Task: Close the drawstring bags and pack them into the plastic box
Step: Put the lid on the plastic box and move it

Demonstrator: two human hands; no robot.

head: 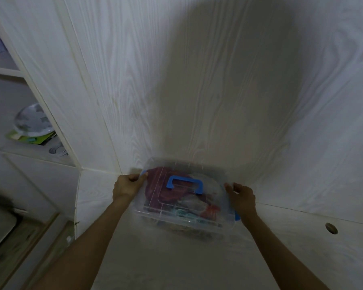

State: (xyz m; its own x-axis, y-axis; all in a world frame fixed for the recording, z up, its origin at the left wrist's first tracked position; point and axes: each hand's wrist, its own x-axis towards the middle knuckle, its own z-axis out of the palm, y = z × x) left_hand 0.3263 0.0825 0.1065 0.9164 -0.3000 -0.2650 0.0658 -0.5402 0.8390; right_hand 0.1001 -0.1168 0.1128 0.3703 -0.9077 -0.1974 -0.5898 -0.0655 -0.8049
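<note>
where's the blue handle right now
In the head view, the blue handle sits on top of the clear plastic box's lid, low centre, between the left hand and the right hand.

Both forearms reach forward, bare, roughly parallel. Left hand [127, 186] has its fingers curled, pinching at its fingertips. Right hand [242, 197] is cupped, fingers loosely bent, thumb up, palm facing inward.

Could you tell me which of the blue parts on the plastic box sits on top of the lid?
The blue handle, centred on the lid. The other blue parts are side latches, one at each end beside the hands.
</note>
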